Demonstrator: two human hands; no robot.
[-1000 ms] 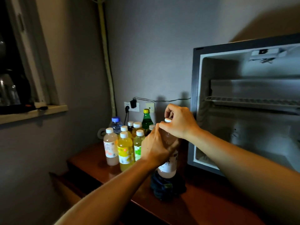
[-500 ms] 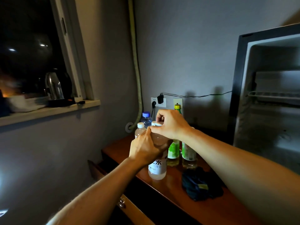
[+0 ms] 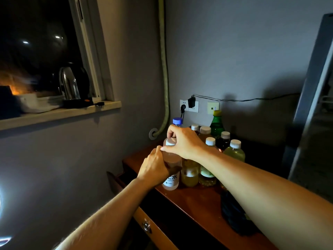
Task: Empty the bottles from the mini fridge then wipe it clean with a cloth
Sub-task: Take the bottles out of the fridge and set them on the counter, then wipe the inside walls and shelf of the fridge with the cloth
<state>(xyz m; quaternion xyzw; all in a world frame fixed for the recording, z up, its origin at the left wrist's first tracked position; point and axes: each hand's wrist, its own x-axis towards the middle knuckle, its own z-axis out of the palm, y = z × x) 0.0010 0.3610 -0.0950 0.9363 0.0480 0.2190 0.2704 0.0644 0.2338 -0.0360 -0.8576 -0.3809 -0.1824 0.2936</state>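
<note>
**Pale bottle held in both hands at the cabinet's left end**

Frosted plastic bottle: your left hand wraps its body, and your right hand pinches its white cap. It stands at the left end of the wooden cabinet, touching the cluster of other bottles. Its label reads "水" above letters resembling "MIN"; your fingers cover the remainder. Other labels are illegible in the dim light. You can count 7 caps behind it, though your right forearm hides several bodies. The dark cloth lies partly under that forearm. Only the mini fridge frame's edge shows, cut off at right.
</note>
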